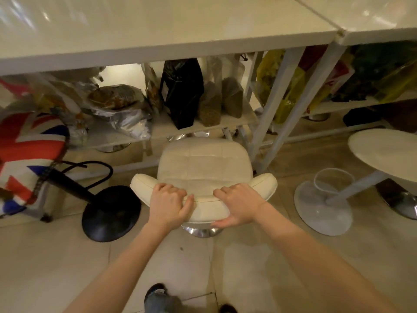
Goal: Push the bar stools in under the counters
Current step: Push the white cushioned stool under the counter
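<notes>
A cream padded bar stool (204,163) with a low curved backrest stands in front of the white counter (158,48), its seat just short of the counter's edge. My left hand (169,203) grips the backrest's top left of centre. My right hand (239,205) holds the backrest right of centre, fingers over the top and thumb below. The stool's chrome base (203,231) shows beneath my hands. To the left stands a stool with a Union Jack seat (27,154) and a round black base (110,213). A white round-seat stool (388,152) with a white base (322,206) stands to the right.
A low shelf (162,129) under the counter holds a black bag (180,91), foil packs and clear bags of dry goods. White slanted counter legs (277,109) stand right of the cream stool. Yellow bags sit under the right counter. The floor is beige tile.
</notes>
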A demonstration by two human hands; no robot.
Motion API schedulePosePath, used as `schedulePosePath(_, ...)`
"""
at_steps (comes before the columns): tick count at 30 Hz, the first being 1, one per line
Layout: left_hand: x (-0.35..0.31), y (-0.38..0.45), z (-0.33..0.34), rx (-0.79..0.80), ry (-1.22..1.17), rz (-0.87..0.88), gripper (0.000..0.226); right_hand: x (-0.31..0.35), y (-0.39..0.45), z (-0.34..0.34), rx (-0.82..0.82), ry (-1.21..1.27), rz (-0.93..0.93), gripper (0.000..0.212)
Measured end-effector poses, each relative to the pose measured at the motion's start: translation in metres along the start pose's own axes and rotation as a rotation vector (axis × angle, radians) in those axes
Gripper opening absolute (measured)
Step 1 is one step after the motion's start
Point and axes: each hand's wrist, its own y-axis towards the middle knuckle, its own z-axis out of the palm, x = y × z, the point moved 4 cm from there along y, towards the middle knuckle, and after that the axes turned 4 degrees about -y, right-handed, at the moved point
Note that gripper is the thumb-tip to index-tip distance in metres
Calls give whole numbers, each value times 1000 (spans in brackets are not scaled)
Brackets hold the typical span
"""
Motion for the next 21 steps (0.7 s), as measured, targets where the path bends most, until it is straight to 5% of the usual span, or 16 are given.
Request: schedulePosePath(21, -17, 33, 17, -20, -25, -158, 50, -57, 20, 2, 53, -70, -121, 70)
